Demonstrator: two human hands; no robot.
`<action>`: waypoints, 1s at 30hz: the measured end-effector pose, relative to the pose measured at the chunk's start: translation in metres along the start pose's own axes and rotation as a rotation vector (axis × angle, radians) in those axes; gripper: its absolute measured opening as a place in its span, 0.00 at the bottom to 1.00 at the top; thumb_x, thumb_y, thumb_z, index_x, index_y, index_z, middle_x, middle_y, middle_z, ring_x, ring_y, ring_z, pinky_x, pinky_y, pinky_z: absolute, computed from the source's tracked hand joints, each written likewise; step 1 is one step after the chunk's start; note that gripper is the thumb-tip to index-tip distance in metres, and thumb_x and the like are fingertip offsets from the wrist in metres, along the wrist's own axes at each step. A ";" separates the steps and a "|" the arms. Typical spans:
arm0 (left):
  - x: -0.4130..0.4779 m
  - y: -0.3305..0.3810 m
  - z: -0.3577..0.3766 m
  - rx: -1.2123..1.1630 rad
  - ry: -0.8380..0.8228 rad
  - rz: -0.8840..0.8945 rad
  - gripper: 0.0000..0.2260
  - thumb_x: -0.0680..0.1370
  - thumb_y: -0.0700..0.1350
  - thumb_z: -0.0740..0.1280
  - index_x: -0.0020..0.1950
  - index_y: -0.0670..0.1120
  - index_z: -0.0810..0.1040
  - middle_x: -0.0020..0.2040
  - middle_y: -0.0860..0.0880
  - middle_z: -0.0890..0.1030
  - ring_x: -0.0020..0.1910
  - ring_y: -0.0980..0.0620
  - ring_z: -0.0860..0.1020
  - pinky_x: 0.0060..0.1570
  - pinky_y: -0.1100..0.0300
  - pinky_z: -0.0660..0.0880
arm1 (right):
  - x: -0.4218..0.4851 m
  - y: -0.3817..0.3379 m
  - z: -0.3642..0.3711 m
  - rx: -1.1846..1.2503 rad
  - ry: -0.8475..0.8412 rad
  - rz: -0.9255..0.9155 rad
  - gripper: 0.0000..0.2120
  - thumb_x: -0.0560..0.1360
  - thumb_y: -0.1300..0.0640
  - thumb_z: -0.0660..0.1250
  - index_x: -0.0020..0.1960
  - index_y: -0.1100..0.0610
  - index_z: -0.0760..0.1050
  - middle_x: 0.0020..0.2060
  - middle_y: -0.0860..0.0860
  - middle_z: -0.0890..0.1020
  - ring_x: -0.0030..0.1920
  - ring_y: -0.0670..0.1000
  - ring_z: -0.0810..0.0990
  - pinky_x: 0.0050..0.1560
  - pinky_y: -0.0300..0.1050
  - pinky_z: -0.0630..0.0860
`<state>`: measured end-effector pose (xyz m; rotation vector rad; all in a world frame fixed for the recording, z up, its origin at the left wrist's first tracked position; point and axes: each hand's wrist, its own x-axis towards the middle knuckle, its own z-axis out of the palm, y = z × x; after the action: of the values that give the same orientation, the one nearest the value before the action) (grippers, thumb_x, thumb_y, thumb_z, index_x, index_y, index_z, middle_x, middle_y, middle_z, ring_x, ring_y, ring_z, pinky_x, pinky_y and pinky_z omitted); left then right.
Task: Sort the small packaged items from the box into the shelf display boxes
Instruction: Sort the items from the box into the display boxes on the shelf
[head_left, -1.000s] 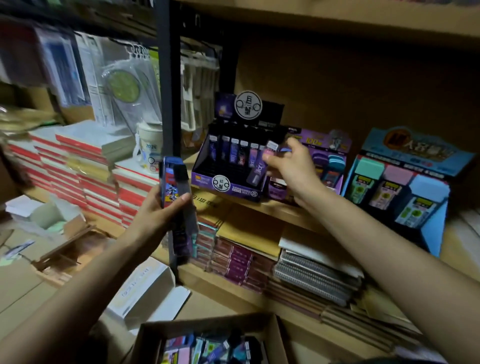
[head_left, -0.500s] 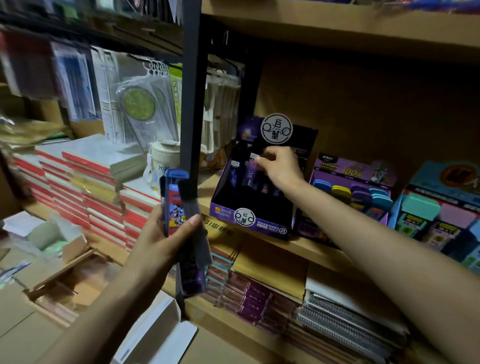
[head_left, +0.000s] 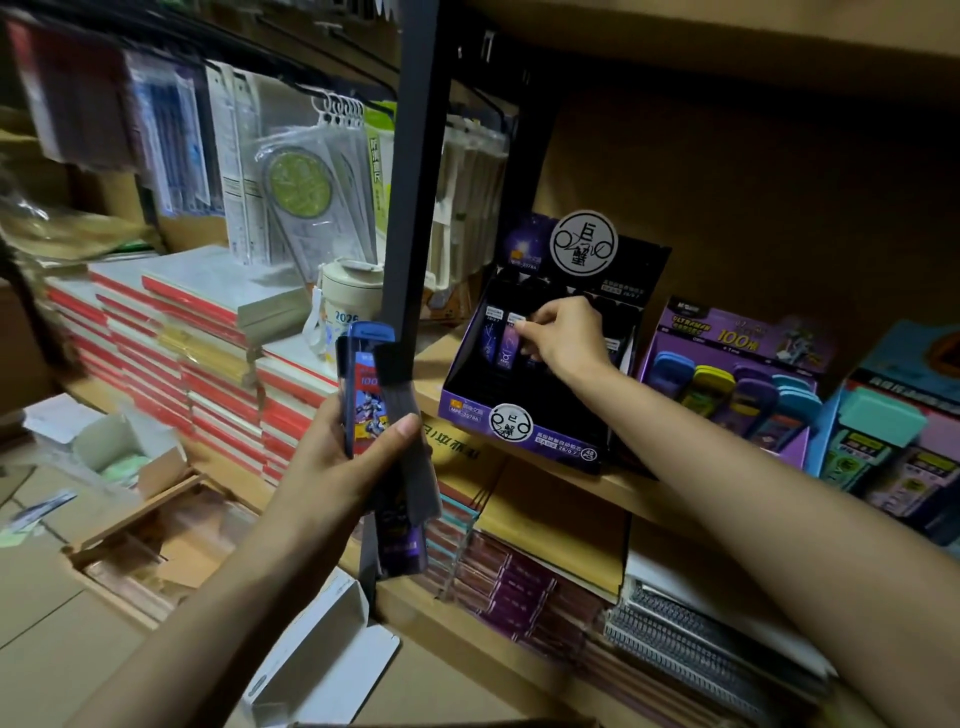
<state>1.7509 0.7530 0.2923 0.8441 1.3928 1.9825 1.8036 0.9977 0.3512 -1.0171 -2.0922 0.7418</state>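
Observation:
My left hand holds up a fanned bundle of slim packets, a blue-capped one in front and darker purple ones behind, beside the black shelf post. My right hand reaches into the black and purple display box on the middle shelf. Its fingertips pinch the top of a purple packet standing in the box's back row next to a darker one. The source box is out of view.
A purple display box of coloured cases and a blue one stand to the right. Stacked red-edged books and a white cup sit left of the black post. Notebooks fill the lower shelf; open cartons lie on the floor.
My right hand carried a purple packet from the box's right side into its back row at the left. The view rose, dropping the floor box out of frame. My left hand stayed put.

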 end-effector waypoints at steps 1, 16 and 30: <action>0.000 0.001 0.002 -0.001 0.000 0.006 0.20 0.66 0.49 0.68 0.58 0.50 0.72 0.47 0.46 0.81 0.47 0.49 0.82 0.40 0.57 0.80 | 0.000 0.000 0.000 -0.011 -0.016 0.014 0.08 0.74 0.59 0.69 0.39 0.63 0.77 0.38 0.61 0.82 0.31 0.50 0.80 0.32 0.39 0.77; -0.015 0.005 0.028 0.021 -0.086 -0.038 0.25 0.68 0.47 0.69 0.64 0.47 0.70 0.51 0.44 0.80 0.49 0.48 0.81 0.47 0.53 0.80 | -0.127 -0.056 -0.035 0.447 -0.564 0.014 0.08 0.72 0.59 0.71 0.49 0.60 0.76 0.40 0.51 0.79 0.42 0.50 0.79 0.45 0.46 0.77; -0.013 0.003 0.034 -0.024 -0.004 -0.060 0.17 0.78 0.50 0.59 0.64 0.44 0.71 0.41 0.54 0.82 0.41 0.55 0.83 0.36 0.61 0.78 | -0.113 -0.020 -0.045 0.956 -0.385 0.153 0.06 0.78 0.57 0.63 0.44 0.57 0.69 0.34 0.53 0.79 0.35 0.48 0.80 0.38 0.40 0.79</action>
<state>1.7842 0.7627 0.3016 0.7861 1.3734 1.9468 1.8816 0.9023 0.3552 -0.5002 -1.5924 1.8837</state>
